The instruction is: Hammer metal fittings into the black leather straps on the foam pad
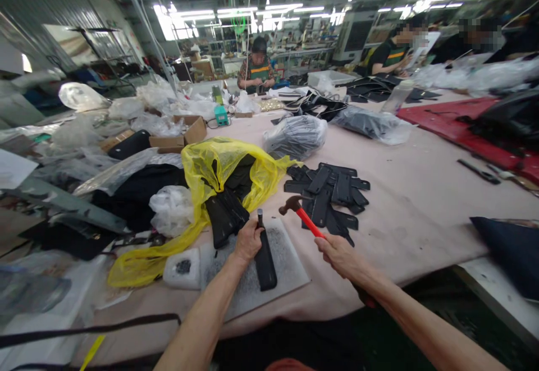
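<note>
While I look through the head view, any markings on the heaped black pieces are too small for me to read. I see the left hand, reaching up from the lower left, wrapped around a metal-tipped tool at the far end of a black strip lying on a grey board. From the lower right, the right hand is clamped on the hammer, its head apart from the tool.

L hand & R hand bare; ditto forearms, as far up as view goes. Btm ctr: dark cloth w/ small rounded reddish patch at v. edge; garment type unclear, mostly cut off.
</note>
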Motion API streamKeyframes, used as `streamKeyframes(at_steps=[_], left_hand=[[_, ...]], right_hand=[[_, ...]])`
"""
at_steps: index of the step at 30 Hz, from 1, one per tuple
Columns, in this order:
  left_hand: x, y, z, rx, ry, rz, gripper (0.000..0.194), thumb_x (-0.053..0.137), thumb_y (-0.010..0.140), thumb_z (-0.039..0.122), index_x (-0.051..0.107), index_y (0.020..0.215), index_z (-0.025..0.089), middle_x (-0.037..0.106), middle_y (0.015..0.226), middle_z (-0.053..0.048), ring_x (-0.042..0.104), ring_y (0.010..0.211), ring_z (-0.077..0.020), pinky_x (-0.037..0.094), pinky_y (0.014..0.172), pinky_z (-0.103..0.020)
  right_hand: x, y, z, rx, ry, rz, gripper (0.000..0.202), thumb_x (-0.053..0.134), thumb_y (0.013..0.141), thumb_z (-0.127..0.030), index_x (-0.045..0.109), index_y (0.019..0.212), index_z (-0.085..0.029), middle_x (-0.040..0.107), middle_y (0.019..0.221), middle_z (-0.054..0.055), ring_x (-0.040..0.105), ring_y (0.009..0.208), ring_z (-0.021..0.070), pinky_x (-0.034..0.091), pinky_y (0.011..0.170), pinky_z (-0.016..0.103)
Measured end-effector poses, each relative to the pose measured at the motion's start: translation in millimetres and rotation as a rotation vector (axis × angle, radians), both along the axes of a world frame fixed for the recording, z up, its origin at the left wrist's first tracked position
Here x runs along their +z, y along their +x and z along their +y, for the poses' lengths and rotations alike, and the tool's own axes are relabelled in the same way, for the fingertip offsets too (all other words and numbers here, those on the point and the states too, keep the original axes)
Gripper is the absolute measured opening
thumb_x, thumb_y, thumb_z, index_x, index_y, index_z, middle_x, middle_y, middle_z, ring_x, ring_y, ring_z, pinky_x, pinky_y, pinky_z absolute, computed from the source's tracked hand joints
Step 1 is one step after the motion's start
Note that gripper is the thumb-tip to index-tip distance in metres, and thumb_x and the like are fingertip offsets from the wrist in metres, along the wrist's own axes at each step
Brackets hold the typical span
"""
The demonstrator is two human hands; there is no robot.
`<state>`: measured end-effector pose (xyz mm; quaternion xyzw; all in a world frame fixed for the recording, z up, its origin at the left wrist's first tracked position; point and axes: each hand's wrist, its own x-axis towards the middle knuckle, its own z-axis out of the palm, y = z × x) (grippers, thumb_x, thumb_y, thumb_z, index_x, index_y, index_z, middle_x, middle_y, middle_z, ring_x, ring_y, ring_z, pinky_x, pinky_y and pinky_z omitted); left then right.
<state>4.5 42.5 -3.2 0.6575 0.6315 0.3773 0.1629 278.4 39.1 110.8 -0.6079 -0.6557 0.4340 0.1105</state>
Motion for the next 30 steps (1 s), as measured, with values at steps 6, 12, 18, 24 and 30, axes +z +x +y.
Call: streamKeyframes(at_steps=[6, 12, 18, 24, 30], left_hand=[[6.2, 0.7, 0.3, -0.009, -0.003, 0.016, 0.015, 0.050, 0.085, 0.014, 0.058, 0.096, 0.020, 0.066, 0.095, -0.007, 0.063, 0.096, -0.0216, 0.050, 0.088, -0.033], [5.5, 1.8, -0.5, 0.022, -0.022, 0.051, 0.008, 0.049, 0.085, 0.018, 0.057, 0.086, 0.021, 0.065, 0.085, -0.006, 0.064, 0.086, -0.0207, 0.050, 0.081, -0.031], [9.9, -4.9, 14.5, 0.209, -0.126, -0.281, 0.010, 0.049, 0.085, 0.026, 0.056, 0.082, 0.019, 0.064, 0.072, -0.001, 0.064, 0.068, -0.0169, 0.053, 0.068, -0.028], [14.5, -13.3, 2.1, 0.239, -0.144, -0.494, 0.016, 0.055, 0.081, 0.031, 0.060, 0.088, 0.017, 0.067, 0.077, -0.001, 0.065, 0.068, -0.0159, 0.055, 0.066, -0.028], [24.5, -12.2, -37.1, 0.260, -0.117, -0.401, 0.019, 0.054, 0.085, 0.032, 0.064, 0.091, 0.017, 0.072, 0.086, -0.005, 0.067, 0.077, -0.0180, 0.054, 0.074, -0.030]], right_hand=[[-62.9, -1.2, -4.7, 0.068, 0.307, -0.303, 0.024, 0.042, 0.092, -0.031, 0.058, 0.100, -0.015, 0.064, 0.093, 0.013, 0.061, 0.082, 0.0229, 0.046, 0.072, 0.033], [-62.3, -72.3, -30.6, 0.477, 0.636, -0.181, 0.057, 0.051, 0.089, -0.040, 0.043, 0.140, -0.018, 0.041, 0.148, 0.014, 0.035, 0.134, 0.0336, 0.025, 0.110, 0.052], [-85.5, -100.8, -55.5, 0.602, 0.634, -0.156, 0.070, 0.045, 0.091, -0.051, 0.032, 0.148, -0.013, 0.027, 0.156, 0.011, 0.014, 0.145, 0.0343, 0.005, 0.116, 0.056], [-82.5, -93.4, -49.0, 0.621, 0.587, -0.135, 0.073, 0.044, 0.090, -0.056, 0.031, 0.149, -0.014, 0.024, 0.158, 0.010, 0.011, 0.146, 0.0333, 0.003, 0.117, 0.055], [-81.3, -84.0, -47.9, 0.708, 0.527, -0.100, 0.093, 0.055, 0.080, -0.064, 0.025, 0.151, -0.013, 0.019, 0.158, 0.016, 0.008, 0.146, 0.0347, 0.003, 0.116, 0.058]])
